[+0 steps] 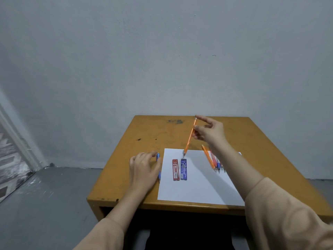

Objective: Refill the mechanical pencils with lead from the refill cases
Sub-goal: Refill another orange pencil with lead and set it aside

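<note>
On a scuffed wooden tabletop (153,130) set against a grey wall, my right hand (210,131) pinches an orange mechanical pencil (189,139) between thumb and fingers. The pencil is tilted, its tip down at the far edge of a white sheet of paper (194,186), and the forefinger is stretched to the cap end. My left hand (143,170) lies at the sheet's left edge, fingers curled over a blue pencil (158,156). The red refill case (175,169) and the blue refill case (183,169) lie side by side mid-sheet, just near of the orange tip. A bunch of further pencils (214,162) waits on the sheet's right, partly hidden by my forearm. I judge the step in hand to be opening the orange pencil's cap end. Next I need the cap off, the left hand freed to pick up a case, and a steady feed of thin, brittle lead into a narrow barrel.
</note>
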The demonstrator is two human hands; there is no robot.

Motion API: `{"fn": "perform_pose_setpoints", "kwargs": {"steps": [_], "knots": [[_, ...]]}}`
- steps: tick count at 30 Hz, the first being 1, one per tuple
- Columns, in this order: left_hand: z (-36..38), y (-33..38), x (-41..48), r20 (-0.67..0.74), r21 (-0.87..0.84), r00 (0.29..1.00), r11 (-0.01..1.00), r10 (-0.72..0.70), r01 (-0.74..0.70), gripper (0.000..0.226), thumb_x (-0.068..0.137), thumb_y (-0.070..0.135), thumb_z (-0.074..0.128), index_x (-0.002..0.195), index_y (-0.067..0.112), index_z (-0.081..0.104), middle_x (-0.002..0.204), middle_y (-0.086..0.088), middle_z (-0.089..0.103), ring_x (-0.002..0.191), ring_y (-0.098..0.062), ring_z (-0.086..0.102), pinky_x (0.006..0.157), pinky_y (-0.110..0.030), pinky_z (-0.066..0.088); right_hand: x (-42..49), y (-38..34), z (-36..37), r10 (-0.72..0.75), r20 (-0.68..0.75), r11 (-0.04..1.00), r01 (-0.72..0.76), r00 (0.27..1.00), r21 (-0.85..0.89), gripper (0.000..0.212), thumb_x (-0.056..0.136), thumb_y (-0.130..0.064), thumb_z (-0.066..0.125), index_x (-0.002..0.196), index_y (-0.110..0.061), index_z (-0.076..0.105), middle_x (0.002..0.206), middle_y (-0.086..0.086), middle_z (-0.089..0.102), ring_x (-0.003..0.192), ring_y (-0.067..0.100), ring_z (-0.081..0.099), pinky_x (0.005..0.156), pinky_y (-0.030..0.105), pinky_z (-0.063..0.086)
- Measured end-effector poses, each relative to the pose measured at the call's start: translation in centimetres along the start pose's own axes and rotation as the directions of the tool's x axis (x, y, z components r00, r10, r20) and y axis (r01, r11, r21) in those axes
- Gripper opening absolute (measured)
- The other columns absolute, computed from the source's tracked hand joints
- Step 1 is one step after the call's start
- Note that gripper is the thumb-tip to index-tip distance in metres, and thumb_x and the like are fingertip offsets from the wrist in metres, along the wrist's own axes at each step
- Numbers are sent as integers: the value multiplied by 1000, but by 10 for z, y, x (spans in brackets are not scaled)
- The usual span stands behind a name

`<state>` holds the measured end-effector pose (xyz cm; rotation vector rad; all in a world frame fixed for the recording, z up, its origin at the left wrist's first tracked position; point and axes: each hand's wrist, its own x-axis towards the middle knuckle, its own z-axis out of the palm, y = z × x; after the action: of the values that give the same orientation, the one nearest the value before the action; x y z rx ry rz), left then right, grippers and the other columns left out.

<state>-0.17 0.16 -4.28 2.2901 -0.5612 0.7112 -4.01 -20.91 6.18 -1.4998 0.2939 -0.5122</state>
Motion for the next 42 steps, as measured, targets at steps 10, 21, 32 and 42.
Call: {"fn": "perform_pose_setpoints", "kwargs": {"steps": [10, 21, 32, 42], "knots": [[1, -18, -4, 168, 144, 965, 973, -204, 180, 37, 93, 37, 50, 125, 22, 59, 126, 7, 58, 123, -11, 43, 102, -31, 24, 1, 33, -12, 246, 21, 953, -237, 969, -190, 37, 87, 9, 58, 119, -9, 62, 72, 14, 64, 52, 18, 57, 51, 25, 53], [2, -17, -2, 314, 298, 912, 940, -263, 168, 55, 96, 47, 38, 145, 21, 36, 152, 4, 33, 141, -14, 23, 114, -37, 15, 7, 61, -4, 410, 27, 820, -355, 912, -449, 32, 91, 1, 57, 120, -10, 62, 79, 11, 67, 57, 17, 60, 46, 24, 52], [3, -16, -2, 365, 342, 882, 924, -296, 169, 58, 97, 51, 32, 146, 21, 34, 154, 5, 29, 141, -13, 22, 115, -37, 13, 16, 72, 0, 438, 3, 738, -357, 899, -573, 25, 91, -4, 61, 115, -6, 63, 80, 11, 67, 55, 15, 58, 42, 22, 45], [4, -16, -1, 376, 372, 875, 915, -303, 157, 58, 97, 52, 32, 146, 21, 35, 153, 5, 30, 140, -12, 23, 114, -37, 16, 15, 76, -3, 442, 7, 741, -360, 897, -567, 27, 91, 0, 59, 118, -3, 61, 83, 15, 64, 60, 17, 55, 45, 22, 44]]}}
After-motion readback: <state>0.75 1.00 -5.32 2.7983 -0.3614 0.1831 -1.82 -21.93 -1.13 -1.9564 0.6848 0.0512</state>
